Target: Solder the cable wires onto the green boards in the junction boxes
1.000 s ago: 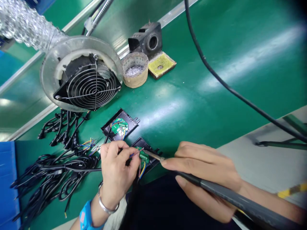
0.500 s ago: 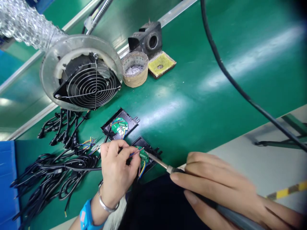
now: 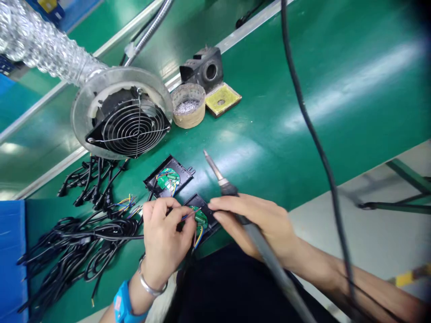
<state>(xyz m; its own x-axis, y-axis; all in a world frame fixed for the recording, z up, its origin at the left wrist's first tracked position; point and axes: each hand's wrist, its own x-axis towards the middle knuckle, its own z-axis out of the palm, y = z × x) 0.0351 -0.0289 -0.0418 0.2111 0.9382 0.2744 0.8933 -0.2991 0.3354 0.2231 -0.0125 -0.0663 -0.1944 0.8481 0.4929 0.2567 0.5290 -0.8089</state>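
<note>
My left hand is closed, thumb and fingertips pinching thin wires over a green circuit board. That board sits in a black plastic housing, partly covered by both hands. Between the thumb and fingers of my right hand is a soldering iron. Its tip points up and away, over bare bench, apart from the board. Just beyond my left hand lies a second black housing holding a similar green board with coloured wires.
A fume extractor fan stands at the back left. Beside it are a round tub of silvery bits, a yellow sponge and a dark iron holder. Black cables lie left; the iron's cord hangs at right.
The soldering iron's tip has left the board, and my right hand has swung it upward and away. My left hand keeps its pinch on the wires. The camera view has shifted slightly.
</note>
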